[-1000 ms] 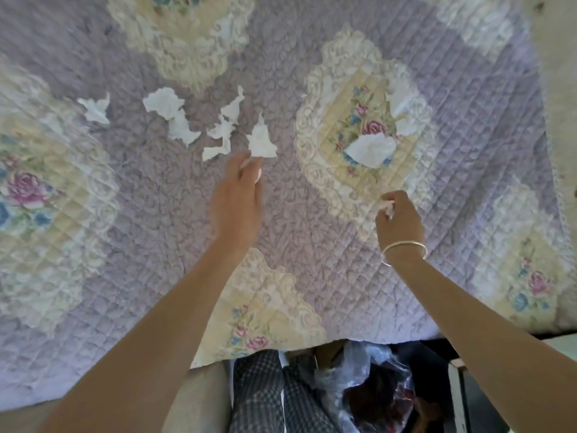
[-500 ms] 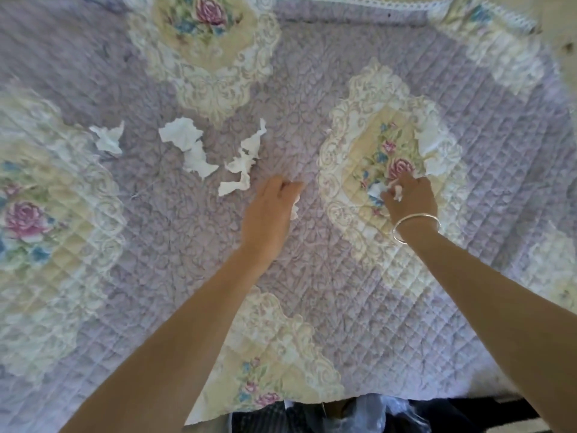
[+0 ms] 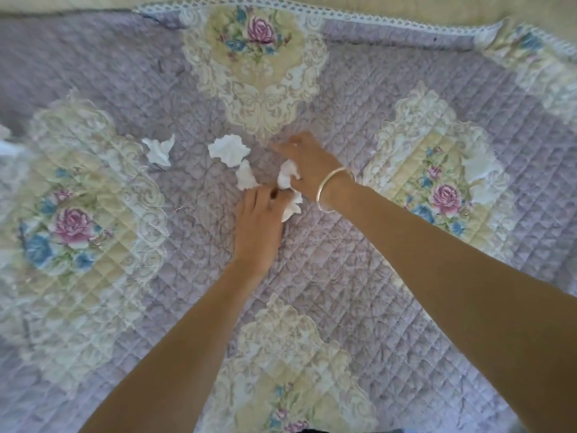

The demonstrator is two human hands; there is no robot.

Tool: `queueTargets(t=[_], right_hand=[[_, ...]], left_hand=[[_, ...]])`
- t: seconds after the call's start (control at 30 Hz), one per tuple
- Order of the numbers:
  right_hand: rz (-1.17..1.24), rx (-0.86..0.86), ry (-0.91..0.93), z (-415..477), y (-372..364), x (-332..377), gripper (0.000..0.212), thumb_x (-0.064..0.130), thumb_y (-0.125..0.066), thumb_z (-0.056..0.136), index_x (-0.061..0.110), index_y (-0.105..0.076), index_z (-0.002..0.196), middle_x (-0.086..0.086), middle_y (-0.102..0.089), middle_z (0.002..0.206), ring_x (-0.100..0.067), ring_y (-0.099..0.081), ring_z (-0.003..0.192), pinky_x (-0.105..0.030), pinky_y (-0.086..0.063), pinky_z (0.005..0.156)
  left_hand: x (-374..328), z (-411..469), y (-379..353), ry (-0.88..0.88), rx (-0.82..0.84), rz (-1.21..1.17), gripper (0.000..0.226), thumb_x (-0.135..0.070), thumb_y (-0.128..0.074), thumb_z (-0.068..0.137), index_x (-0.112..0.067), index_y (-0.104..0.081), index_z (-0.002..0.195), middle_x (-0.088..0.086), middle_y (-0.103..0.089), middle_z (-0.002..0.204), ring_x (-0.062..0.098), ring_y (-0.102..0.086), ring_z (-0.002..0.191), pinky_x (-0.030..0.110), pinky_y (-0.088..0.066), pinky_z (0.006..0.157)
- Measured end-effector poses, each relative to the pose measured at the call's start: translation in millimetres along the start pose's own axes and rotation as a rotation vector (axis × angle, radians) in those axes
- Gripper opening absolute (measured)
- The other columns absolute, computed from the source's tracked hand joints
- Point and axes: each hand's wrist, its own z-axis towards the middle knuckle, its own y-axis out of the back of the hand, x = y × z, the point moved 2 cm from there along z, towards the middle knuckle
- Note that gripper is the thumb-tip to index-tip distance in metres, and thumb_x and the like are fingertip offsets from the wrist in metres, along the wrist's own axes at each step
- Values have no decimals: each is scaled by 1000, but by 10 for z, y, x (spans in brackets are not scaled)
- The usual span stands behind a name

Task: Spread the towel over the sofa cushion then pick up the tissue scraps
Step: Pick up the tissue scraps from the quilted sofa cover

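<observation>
A quilted lilac towel (image 3: 359, 276) with cream floral medallions lies spread flat over the sofa cushion. White tissue scraps lie on it: one (image 3: 160, 150) at the left, one (image 3: 229, 150) in the middle, one (image 3: 245, 176) just below it, and one (image 3: 477, 165) on the right medallion. My left hand (image 3: 259, 223) is closed on a crumpled scrap (image 3: 293, 207). My right hand (image 3: 307, 160), with a silver bangle on its wrist, has crossed over to the middle and holds crumpled tissue (image 3: 287, 176) under its palm, fingers reaching out over the quilt.
The towel's lace-trimmed far edge (image 3: 374, 18) runs along the beige sofa back (image 3: 93, 3). A white blurred object (image 3: 6, 145) shows at the left border.
My right hand has swung left from the right medallion to the middle scraps. The long scrap beside my left hand is gone from the quilt. The view has tilted up.
</observation>
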Motion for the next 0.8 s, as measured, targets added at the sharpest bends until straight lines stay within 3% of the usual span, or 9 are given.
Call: queueTargets(t=[0.03,0.1,0.2,0.33,0.43,0.57,0.63,0.7,0.8], right_hand=[[-75,61,17,57,-41,40,28,5,-45,91,18,-56,113,-9,-42,126,-29,-50,115,-33,-47,86],[-131,90,12,122,-91,89,22,7,-41,92,11,-49,72,-5,-49,96,-30,-51,113,-28,-42,75],[71,-31,-68,120,-104,0,8,9,-44,92,10,-52,91,-14,-52,98,-33,-54,106,-23,-29,62],[192,-228,-100,149,-57,26,24,11,-42,94,3,-49,115,-14,-49,107,-28,-50,86,-29,-32,68],[208,-192,-34,324,-9,234,39,11,-42,94,11,-37,133,-17,-49,125,-29,-53,87,-30,-37,69],[163,-2,85,569,-51,595,56,20,-44,96,21,-19,146,-15,-45,138,-31,-52,117,-35,-43,94],[101,70,105,632,-126,685,47,21,-46,95,17,-33,140,-12,-47,139,-29,-49,122,-31,-42,94],[47,39,91,662,-177,701,25,16,-44,96,12,-51,119,-12,-54,129,-30,-53,117,-28,-44,81],[220,-113,-41,572,-92,611,25,18,-38,97,19,-51,76,1,-55,82,-25,-52,93,-26,-39,67]], left_hand=[[-15,6,5,-12,-6,-19,53,8,-73,59,-14,-51,103,17,-64,94,32,-56,86,37,-53,67],[-1,25,49,-10,21,-56,49,9,-78,56,-7,-53,95,15,-63,80,29,-61,61,25,-47,47],[63,-7,181,23,6,-130,24,-5,-63,76,-2,-49,94,16,-63,74,27,-58,42,17,-30,36],[339,-58,523,316,-51,-270,30,-6,-49,92,4,-47,119,25,-63,99,36,-63,71,32,-40,54],[650,-3,726,433,-118,-213,43,-6,-45,94,-8,-38,137,19,-57,122,32,-59,80,33,-41,62],[1041,257,859,531,-88,35,49,-10,-39,97,-20,-28,144,21,-44,129,30,-51,74,37,-39,64],[1156,374,897,572,-65,96,43,-15,-36,98,-14,-32,141,24,-43,127,41,-57,88,45,-43,71],[1235,434,879,571,-44,123,40,-23,-34,99,-12,-35,137,26,-44,125,46,-57,96,47,-44,76],[1281,467,807,565,-4,150,46,-38,-32,99,-10,-35,135,25,-46,125,44,-56,98,40,-39,71]])
